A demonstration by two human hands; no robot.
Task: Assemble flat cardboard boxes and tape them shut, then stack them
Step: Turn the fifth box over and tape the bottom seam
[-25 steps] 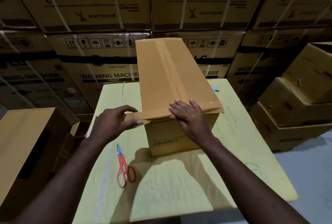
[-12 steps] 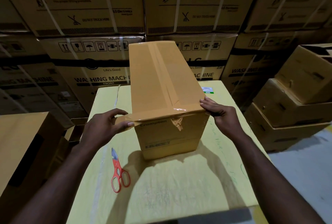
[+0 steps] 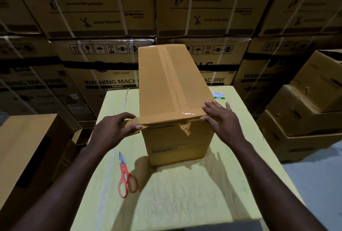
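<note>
A long brown cardboard box (image 3: 166,86) lies on a yellow-covered table (image 3: 185,193), its top seam sealed with brown tape. A second strip of brown tape (image 3: 162,118) runs across the box's near top edge. My left hand (image 3: 114,130) pinches the loose end of that strip, which sticks out past the box's left corner. My right hand (image 3: 222,121) lies flat with fingers spread over the near right corner, pressing the tape down there. A crumpled tape end hangs on the near face.
Red-handled scissors (image 3: 126,177) lie on the table to the near left of the box. Brown boxes (image 3: 305,110) are stacked at the right, another box (image 3: 24,156) stands at the left, and a wall of washing-machine cartons (image 3: 103,27) rises behind.
My right hand slid from the middle of the near top edge to the right corner and now lies flat on it. My left hand kept its pinch on the tape end.
</note>
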